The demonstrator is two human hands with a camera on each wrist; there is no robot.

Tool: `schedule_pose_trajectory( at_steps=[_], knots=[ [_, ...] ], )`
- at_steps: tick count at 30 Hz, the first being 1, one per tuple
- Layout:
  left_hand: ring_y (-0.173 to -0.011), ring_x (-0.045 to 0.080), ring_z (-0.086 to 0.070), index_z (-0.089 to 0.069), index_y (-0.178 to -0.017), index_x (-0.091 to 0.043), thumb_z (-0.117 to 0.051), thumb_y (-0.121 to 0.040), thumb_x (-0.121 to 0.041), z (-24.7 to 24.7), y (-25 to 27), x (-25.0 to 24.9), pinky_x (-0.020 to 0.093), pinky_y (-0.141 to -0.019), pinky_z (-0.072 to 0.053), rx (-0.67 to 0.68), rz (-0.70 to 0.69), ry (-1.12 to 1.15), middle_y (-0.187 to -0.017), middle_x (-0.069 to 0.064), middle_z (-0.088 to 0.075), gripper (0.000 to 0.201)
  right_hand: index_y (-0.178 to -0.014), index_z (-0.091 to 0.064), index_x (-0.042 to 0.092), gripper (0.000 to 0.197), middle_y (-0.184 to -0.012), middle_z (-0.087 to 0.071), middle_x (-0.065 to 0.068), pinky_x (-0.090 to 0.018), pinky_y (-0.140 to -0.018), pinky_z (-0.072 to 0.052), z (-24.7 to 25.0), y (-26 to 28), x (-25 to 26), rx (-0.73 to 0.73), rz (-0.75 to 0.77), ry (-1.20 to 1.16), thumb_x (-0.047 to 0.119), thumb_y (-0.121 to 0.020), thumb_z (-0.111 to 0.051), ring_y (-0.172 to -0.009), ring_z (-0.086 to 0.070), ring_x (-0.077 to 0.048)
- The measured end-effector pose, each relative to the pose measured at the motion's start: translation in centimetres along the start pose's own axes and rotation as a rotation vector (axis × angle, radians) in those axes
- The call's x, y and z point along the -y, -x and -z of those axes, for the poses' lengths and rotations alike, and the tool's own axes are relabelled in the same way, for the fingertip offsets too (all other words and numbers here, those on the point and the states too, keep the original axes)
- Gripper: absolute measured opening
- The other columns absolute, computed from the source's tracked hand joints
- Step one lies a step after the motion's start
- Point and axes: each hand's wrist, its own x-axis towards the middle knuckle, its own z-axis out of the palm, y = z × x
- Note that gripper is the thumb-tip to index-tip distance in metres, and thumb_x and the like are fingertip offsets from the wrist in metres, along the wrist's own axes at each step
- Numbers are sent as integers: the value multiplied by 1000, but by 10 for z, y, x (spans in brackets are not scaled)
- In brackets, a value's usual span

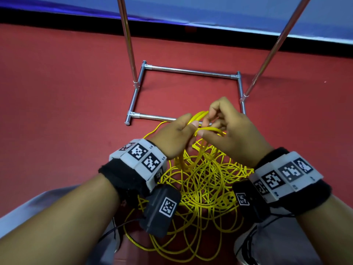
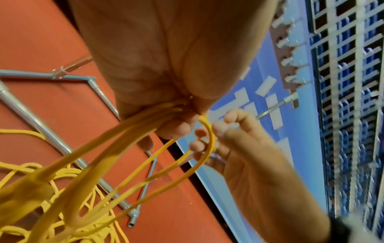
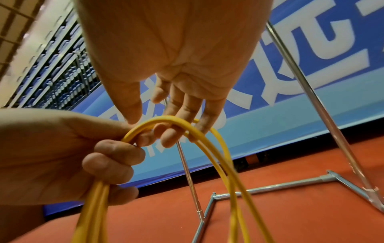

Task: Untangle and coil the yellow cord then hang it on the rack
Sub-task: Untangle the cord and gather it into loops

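Note:
The yellow cord [image 1: 202,180] lies as a big tangled heap on the red floor between my forearms. My left hand [image 1: 177,136] is raised above it and grips several gathered loops in its curled fingers [image 3: 112,152]. My right hand [image 1: 229,131] meets it from the right, its fingertips [image 2: 199,131] hooked round one loop of the cord [image 2: 211,141] just beside the left thumb. In the right wrist view the loop [image 3: 166,117] arches over both hands' fingers. The metal rack [image 1: 191,71] stands just beyond the hands, with two upright poles rising out of view.
The rack's rectangular base [image 3: 280,185] sits on the floor, its near bar partly behind my hands. A blue banner wall [image 1: 229,16] closes the floor at the back. My grey trouser leg [image 1: 28,211] and a shoe [image 1: 248,241] flank the heap.

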Motion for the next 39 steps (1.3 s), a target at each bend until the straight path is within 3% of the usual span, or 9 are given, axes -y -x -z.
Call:
schedule_pose_trajectory(
  at_steps=[5, 8, 11, 13, 15, 20, 25, 31, 39],
  knots=[
    [-42, 5, -35, -35, -76, -17, -32, -103, -16, 13, -2, -10, 23, -54, -33, -72, 53, 251, -52, -7, -36, 28, -103, -45, 25, 25, -92, -67, 5, -39, -79, -49, 5, 5, -18, 69, -179, -61, 7, -90, -56, -87, -63, -7],
    [-42, 2, -35, -35, -76, -16, -32, -103, -14, 17, -2, -7, 18, -50, -34, -80, 45, 282, -55, -6, -34, 27, -99, -48, 28, 15, -86, -66, 6, -44, -78, -50, 4, 6, -26, 114, -238, -39, 19, -88, -54, -86, -65, -26],
    [-43, 6, -42, -36, -77, -16, -33, -103, -16, 21, -2, -4, 17, -47, -38, -74, 66, 222, -54, -2, -41, 26, -92, -53, 26, 19, -78, -64, 7, -27, -64, -44, 6, 4, -27, 115, -247, -37, 8, -89, -54, -68, -54, -8],
    [-43, 7, -50, -40, -77, -15, -33, -103, -17, 24, -2, -3, 19, -49, -40, -66, 84, 174, -51, -3, -53, 27, -91, -57, 26, 21, -74, -60, 2, -25, -60, -42, 10, 3, -25, 103, -223, -13, 5, -90, -53, -63, -50, -9],
    [-44, 6, -55, -42, -78, -14, -33, -103, -17, 25, -2, -3, 22, -50, -41, -54, 102, 165, -48, -3, -59, 28, -93, -60, 27, 20, -78, -59, -5, -27, -65, -43, 13, 1, -22, 86, -169, 20, 8, -91, -53, -69, -53, -16],
    [-43, 6, -54, -42, -78, -14, -34, -103, -17, 23, -1, -5, 21, -46, -39, -32, 117, 172, -49, -3, -60, 27, -100, -66, 24, 17, -91, -63, 0, -11, -72, -37, 10, -3, -17, 45, -28, 135, 17, -90, -55, -83, -54, -7],
    [-40, 7, -42, -43, -75, -13, -35, -102, -16, 18, -1, -6, 19, -43, -33, -2, 118, 113, -50, -2, -50, 29, -98, -68, 18, 14, -83, -63, 3, -6, -70, -36, 11, -7, -12, -24, 17, 173, 12, -87, -62, -81, -53, -2],
    [-45, 10, -38, -40, -72, -15, -35, -102, -16, 16, -1, -5, 21, -48, -32, 39, 133, 106, -47, -7, -44, 30, -96, -60, 17, 17, -80, -66, 2, -14, -65, -39, 5, -5, -10, 42, -97, 88, 15, -82, -70, -72, -54, -13],
    [-40, 6, -29, -38, -72, -15, -34, -102, -15, 15, 2, -10, 20, -46, -26, 43, 147, 121, -51, -4, -37, 30, -111, -48, 25, 42, -100, -56, 4, -32, -69, -50, 2, -5, -18, 1, -226, -20, 22, -78, -74, -65, -53, -6]
  ],
)
